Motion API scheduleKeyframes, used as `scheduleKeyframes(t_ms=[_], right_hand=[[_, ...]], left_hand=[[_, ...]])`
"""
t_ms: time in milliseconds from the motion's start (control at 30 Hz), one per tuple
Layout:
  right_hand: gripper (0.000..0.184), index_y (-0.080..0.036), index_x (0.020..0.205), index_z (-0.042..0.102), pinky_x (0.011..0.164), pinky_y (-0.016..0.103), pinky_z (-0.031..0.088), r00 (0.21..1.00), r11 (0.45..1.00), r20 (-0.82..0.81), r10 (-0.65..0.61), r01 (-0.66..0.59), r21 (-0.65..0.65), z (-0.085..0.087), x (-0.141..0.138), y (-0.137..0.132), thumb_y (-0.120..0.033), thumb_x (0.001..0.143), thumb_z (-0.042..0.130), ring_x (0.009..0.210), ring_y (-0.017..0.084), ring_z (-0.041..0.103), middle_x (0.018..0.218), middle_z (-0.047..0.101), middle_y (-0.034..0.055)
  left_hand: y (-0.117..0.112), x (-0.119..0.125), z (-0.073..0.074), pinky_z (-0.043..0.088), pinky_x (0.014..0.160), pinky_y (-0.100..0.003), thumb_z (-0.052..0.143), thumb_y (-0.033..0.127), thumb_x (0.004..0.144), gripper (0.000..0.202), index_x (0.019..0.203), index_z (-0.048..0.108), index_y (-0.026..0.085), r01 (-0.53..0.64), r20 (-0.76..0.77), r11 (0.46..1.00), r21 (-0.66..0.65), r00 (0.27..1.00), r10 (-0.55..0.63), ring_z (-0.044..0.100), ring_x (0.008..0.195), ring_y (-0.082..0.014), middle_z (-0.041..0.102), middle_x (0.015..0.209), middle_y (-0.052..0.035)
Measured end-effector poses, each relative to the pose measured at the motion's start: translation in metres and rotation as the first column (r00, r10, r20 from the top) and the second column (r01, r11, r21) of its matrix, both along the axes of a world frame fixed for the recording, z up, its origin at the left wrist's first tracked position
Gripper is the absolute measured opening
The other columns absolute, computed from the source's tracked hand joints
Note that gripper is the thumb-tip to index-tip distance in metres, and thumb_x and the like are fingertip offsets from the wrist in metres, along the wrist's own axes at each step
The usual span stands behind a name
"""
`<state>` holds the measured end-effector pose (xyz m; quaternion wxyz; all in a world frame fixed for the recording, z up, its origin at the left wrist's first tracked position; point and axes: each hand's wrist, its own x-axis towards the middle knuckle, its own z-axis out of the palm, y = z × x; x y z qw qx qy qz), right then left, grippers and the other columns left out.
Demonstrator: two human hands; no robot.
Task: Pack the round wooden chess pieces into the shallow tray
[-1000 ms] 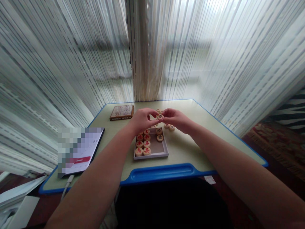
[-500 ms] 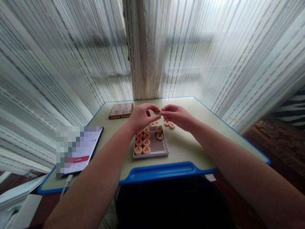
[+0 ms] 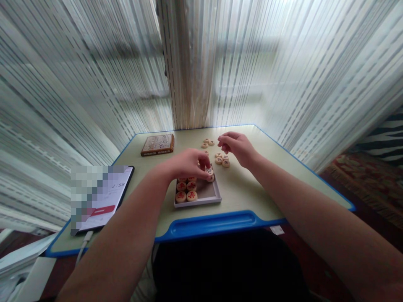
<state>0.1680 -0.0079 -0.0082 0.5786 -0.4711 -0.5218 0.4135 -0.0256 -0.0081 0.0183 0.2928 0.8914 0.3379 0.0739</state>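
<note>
My left hand (image 3: pixel 195 163) is over the shallow white box (image 3: pixel 197 204), finger and thumb closed on a Chinese chess piece (image 3: pixel 210 173) at its right side. Red-marked chess pieces (image 3: pixel 192 196) stand in two columns along the box's left side; the far ones are partly hidden by that hand. Beyond the box, my right hand (image 3: pixel 236 146) hovers with loosely bent fingers and no piece visible in it. Just below it lies a cluster of dark-marked pieces (image 3: pixel 222 160). A smaller group of pieces (image 3: pixel 208 143) sits to the left of its fingertips.
A flat brown patterned box (image 3: pixel 157 145) rests at the table's back left. On the left edge lies a tablet (image 3: pixel 107 201), its cable (image 3: pixel 84 243) running off the front. The table (image 3: pixel 264 188) has a blue rim and a blue front trough (image 3: pixel 214 223). Curtains hang behind.
Both hands were together at one piece above the table. My left hand has brought that piece down and nearer, into the box area; my right hand has let go and shifted slightly away.
</note>
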Motion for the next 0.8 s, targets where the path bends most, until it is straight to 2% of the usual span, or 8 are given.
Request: scheduleKeyframes(t_ms=[133,233,533,667,800], right_hand=[[0.012,-0.016,0.064,0.059,0.046,0.022,0.038,0.979,0.983,0.162,-0.121,0.096,0.155,-0.0035,0.0013,0.0015,-0.026,0.07,0.063,0.047,0.008,0.048,0.054,0.058,-0.0009],[0.012,-0.016,0.064,0.059,0.048,0.023,0.04,0.962,0.972,0.225,-0.158,0.111,0.206,-0.0035,0.0026,0.0014,-0.026,0.071,0.062,0.047,0.008,0.048,0.053,0.058,-0.0013],[0.014,-0.016,0.064,0.06,0.048,0.023,0.04,0.943,0.964,0.277,-0.184,0.119,0.237,-0.0041,0.0003,-0.0013,-0.028,0.072,0.061,0.047,0.009,0.05,0.051,0.057,-0.0012],[0.016,-0.016,0.064,0.059,0.047,0.023,0.04,0.94,0.947,0.245,-0.238,0.169,0.272,-0.0017,0.0032,-0.0011,-0.029,0.073,0.06,0.045,0.008,0.05,0.049,0.055,-0.0018],[0.016,-0.017,0.064,0.059,0.045,0.023,0.039,0.949,0.956,0.23,-0.214,0.156,0.247,-0.0003,0.0047,-0.0008,-0.029,0.073,0.06,0.044,0.008,0.049,0.049,0.055,-0.0018]], left_hand=[[-0.0014,0.002,-0.0033,0.039,0.059,-0.025,0.071,0.043,0.061,0.037,0.087,0.067,0.016,-0.008,-0.041,1.0,0.001,0.999,0.008,0.055,0.066,-0.0134,0.065,0.078,-0.0019],[-0.0023,0.0033,-0.0041,0.039,0.06,-0.025,0.071,0.042,0.061,0.036,0.086,0.067,0.016,0.009,-0.04,1.0,0.014,0.999,-0.008,0.055,0.067,-0.0132,0.065,0.078,-0.0015],[-0.0015,0.0053,-0.0074,0.036,0.057,-0.025,0.072,0.045,0.059,0.035,0.078,0.065,0.016,-0.004,-0.029,0.998,0.071,1.0,0.006,0.053,0.063,-0.0129,0.062,0.07,0.0002],[-0.0025,0.0058,-0.0075,0.035,0.056,-0.025,0.072,0.045,0.059,0.035,0.078,0.064,0.017,-0.005,-0.035,0.998,0.07,0.999,0.007,0.052,0.062,-0.0125,0.061,0.07,0.0008],[-0.0021,0.0054,-0.0072,0.035,0.054,-0.024,0.073,0.045,0.058,0.036,0.079,0.063,0.017,-0.001,-0.03,0.999,0.052,1.0,0.003,0.05,0.062,-0.0117,0.059,0.07,0.0014]])
